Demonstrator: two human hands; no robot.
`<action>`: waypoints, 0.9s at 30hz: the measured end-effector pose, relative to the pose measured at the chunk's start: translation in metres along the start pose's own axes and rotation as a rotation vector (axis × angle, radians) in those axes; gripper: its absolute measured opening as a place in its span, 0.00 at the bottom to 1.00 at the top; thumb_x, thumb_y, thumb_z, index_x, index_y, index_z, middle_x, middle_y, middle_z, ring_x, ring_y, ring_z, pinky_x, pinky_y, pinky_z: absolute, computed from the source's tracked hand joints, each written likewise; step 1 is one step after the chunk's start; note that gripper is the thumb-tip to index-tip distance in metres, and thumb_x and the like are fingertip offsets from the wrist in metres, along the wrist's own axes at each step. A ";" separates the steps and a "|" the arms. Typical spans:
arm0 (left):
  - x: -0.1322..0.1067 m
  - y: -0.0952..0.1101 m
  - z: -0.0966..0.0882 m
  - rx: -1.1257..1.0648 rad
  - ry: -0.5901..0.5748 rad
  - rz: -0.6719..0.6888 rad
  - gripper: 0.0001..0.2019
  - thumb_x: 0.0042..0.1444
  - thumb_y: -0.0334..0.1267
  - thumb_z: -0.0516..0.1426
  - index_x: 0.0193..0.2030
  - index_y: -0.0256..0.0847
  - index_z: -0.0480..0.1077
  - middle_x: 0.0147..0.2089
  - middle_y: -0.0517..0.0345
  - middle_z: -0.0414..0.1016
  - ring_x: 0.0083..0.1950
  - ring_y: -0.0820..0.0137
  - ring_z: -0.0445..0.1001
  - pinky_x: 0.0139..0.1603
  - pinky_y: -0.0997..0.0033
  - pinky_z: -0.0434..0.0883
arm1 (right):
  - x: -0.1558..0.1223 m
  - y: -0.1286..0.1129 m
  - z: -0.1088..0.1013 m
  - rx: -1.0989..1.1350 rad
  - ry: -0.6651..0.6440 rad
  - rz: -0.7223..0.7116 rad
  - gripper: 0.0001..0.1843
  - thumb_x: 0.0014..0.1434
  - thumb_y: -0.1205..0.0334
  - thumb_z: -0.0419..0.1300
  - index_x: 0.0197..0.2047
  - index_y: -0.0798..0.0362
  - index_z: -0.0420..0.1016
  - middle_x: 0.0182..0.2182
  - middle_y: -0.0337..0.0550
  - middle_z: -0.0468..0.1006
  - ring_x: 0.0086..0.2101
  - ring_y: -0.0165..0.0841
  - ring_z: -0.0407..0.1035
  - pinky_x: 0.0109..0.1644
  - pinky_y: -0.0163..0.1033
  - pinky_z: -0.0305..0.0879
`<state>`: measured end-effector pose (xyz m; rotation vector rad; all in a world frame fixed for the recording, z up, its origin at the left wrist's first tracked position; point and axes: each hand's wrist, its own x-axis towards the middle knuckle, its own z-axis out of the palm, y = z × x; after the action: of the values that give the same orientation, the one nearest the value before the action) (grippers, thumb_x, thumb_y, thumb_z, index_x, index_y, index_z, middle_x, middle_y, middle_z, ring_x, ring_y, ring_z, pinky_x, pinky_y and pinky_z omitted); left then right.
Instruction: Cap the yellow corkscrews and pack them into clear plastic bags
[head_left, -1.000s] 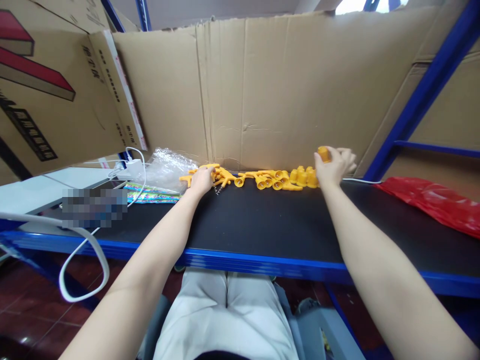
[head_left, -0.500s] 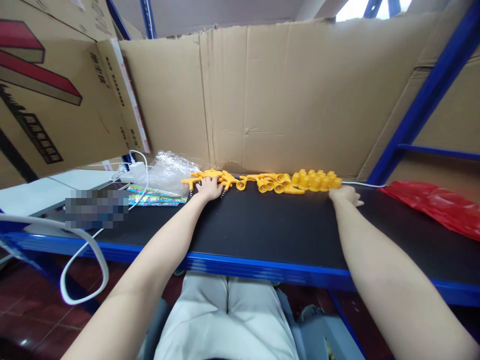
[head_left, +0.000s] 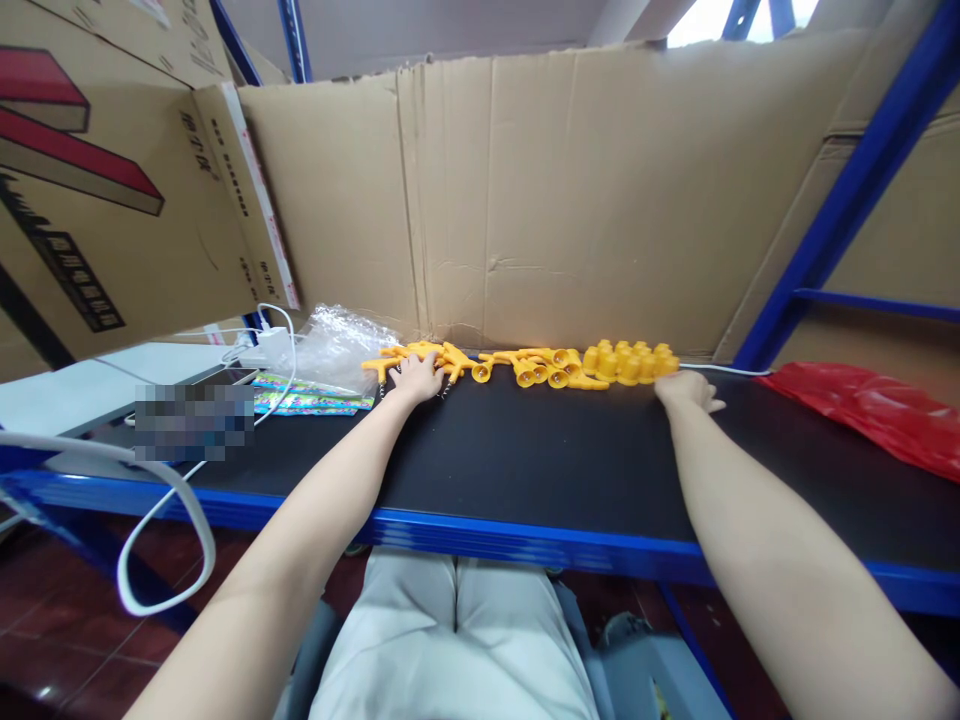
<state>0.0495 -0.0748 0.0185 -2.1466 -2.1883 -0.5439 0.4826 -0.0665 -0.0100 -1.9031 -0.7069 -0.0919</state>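
My left hand (head_left: 417,378) lies with fingers apart on a pile of yellow branched plastic pieces (head_left: 456,358), some with dark coiled bits hanging at their ends. To the right lie several yellow pieces with funnel-shaped ends (head_left: 556,377), their hollow mouths facing me. Beyond these stands a close block of yellow cup-shaped pieces (head_left: 636,364). The side of my right hand (head_left: 688,390) touches the right end of that block. Its fingers point away to the right, loosely bent and partly hidden, and no held object shows.
On the left are clear plastic wrap (head_left: 341,345), colourful printed packets (head_left: 311,396), a white charger (head_left: 274,345) and a looping white cable (head_left: 204,530). A red plastic bag (head_left: 862,405) lies on the right. A cardboard wall (head_left: 600,200) backs the black shelf (head_left: 540,460).
My right hand has shifted very slightly left, and the right end of the cup block with it. My left hand has barely moved on the branched pieces.
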 end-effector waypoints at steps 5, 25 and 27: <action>-0.001 0.001 0.000 -0.008 0.021 0.030 0.23 0.57 0.50 0.42 0.58 0.49 0.58 0.59 0.42 0.57 0.61 0.49 0.55 0.55 0.40 0.54 | -0.014 -0.026 -0.009 -0.059 0.090 -0.094 0.05 0.47 0.69 0.51 0.26 0.52 0.67 0.38 0.58 0.68 0.42 0.43 0.57 0.48 0.56 0.44; -0.005 0.010 0.004 0.048 -0.040 0.165 0.25 0.59 0.50 0.43 0.61 0.45 0.58 0.67 0.46 0.47 0.66 0.54 0.48 0.62 0.52 0.51 | -0.193 -0.151 0.012 -0.357 -0.549 -1.486 0.24 0.61 0.55 0.46 0.60 0.52 0.59 0.55 0.54 0.64 0.49 0.44 0.62 0.53 0.53 0.45; -0.005 0.010 0.005 0.053 -0.096 0.190 0.26 0.60 0.49 0.41 0.63 0.43 0.54 0.68 0.45 0.43 0.68 0.54 0.43 0.63 0.54 0.49 | -0.202 -0.158 0.022 -0.454 -0.642 -1.430 0.25 0.61 0.52 0.47 0.59 0.51 0.60 0.54 0.53 0.66 0.49 0.45 0.63 0.53 0.55 0.45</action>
<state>0.0602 -0.0786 0.0142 -2.3645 -1.9869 -0.3749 0.2308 -0.0918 0.0340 -1.4108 -2.5384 -0.5772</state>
